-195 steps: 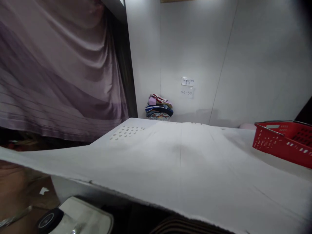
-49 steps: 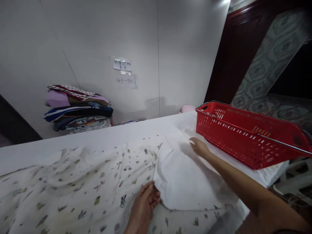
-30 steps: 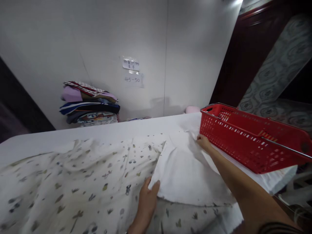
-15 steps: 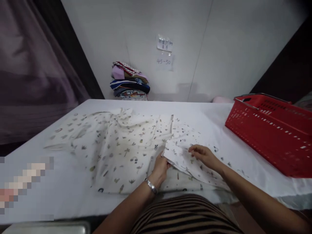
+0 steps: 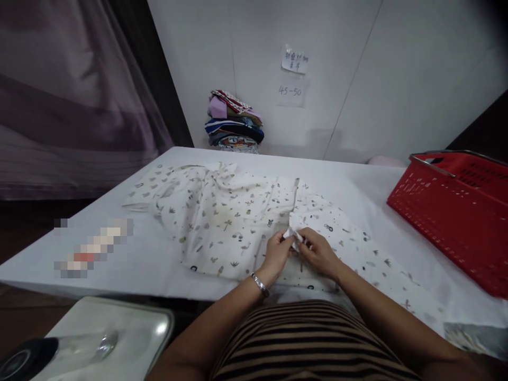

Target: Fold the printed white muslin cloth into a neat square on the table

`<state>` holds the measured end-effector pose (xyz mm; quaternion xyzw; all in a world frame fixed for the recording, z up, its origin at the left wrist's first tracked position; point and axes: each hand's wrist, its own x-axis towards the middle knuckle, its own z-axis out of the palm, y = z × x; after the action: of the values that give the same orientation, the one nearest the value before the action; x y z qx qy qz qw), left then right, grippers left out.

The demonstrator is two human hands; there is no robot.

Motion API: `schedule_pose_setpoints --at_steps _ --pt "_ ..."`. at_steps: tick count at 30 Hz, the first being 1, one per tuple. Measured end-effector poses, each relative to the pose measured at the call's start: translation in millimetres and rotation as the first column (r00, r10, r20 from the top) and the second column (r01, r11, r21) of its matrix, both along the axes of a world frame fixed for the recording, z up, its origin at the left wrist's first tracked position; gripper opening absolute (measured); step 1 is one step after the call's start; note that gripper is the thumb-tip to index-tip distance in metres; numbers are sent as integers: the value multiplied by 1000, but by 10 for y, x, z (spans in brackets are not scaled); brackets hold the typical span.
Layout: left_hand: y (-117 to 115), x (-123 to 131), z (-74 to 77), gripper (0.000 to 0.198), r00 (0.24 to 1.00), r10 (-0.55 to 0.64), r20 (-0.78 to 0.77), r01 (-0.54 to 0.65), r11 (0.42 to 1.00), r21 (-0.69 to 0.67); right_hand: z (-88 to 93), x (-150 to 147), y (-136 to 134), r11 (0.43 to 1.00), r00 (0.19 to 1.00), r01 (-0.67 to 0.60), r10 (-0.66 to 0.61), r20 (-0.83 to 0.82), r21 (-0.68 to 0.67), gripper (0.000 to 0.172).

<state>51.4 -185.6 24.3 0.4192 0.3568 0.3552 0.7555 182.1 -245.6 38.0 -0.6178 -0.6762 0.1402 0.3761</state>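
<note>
A cream-white shirt (image 5: 222, 222) with small animal and plant prints lies spread over the white table. One sleeve stretches out to the far left, and wrinkles run across the body. My left hand (image 5: 277, 255) pinches a bunched edge of this cloth between thumb and fingers. Right beside it, my right hand (image 5: 320, 255) grips the same bit of fabric, the fingertips of both hands almost touching. Whether that edge is a cuff or a hem I cannot tell. More printed cloth trails off under my right forearm.
A red plastic basket (image 5: 448, 222) stands on the table (image 5: 349, 185) at the right. Folded clothes (image 5: 234, 124) are stacked against the back wall, near paper signs (image 5: 293, 76). Front left, a stool-like white surface (image 5: 130, 328) carries a dark-capped clear object (image 5: 59, 352). A blurred patch covers something on the table's left.
My right hand has come left to meet my left hand and now grips the cloth edge. The raised white flap is bunched between them. The view has shifted left and down.
</note>
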Motion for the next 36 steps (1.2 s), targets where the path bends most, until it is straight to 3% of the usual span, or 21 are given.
schedule_pose_setpoints --at_steps 5,9,13,15,18,19,20,22,24,26,29,33,36 --pt "-33 -27 9 24 999 31 -22 -31 999 19 -30 22 -18 980 954 196 -183 -238 32 22" --pt "-57 -61 41 24 998 44 -43 -41 996 76 -53 -8 -47 976 910 217 -207 -360 -13 27" --pt "-24 -157 47 24 992 97 -85 -85 987 138 145 122 -170 939 920 336 -309 -243 79 31" --pt "3 -207 45 25 986 137 -93 -125 984 126 338 257 -253 871 892 451 -436 -118 197 32" --pt "1 -223 72 27 985 153 -78 -142 982 121 586 364 -331 738 783 566 -621 42 368 29" --pt "-16 -208 93 27 988 141 -64 -131 982 139 627 344 -335 744 769 559 -630 106 367 26" --pt "-40 -187 117 28 992 119 -49 -110 980 167 640 293 -327 788 784 524 -594 178 322 22" --pt "-98 -139 165 28 997 65 -31 -55 968 247 593 133 -282 917 876 376 -398 274 129 18" --pt "-146 -108 193 27 998 22 -52 -3 944 330 486 -35 -221 977 950 213 -206 237 -6 18" --pt "-169 -105 192 26 996 6 -89 29 922 385 381 -143 -172 990 980 140 -140 138 9 19" --pt "-165 -136 154 25 993 8 -122 42 913 406 307 -177 -144 988 991 130 -133 23 81 20" --pt "-156 -164 125 22 987 5 -159 66 898 434 340 -151 -148 985 986 154 -148 -76 75 24" --pt "-153 -162 130 17 976 29 -215 92 843 530 366 -173 -150 982 981 169 -160 -112 80 24"
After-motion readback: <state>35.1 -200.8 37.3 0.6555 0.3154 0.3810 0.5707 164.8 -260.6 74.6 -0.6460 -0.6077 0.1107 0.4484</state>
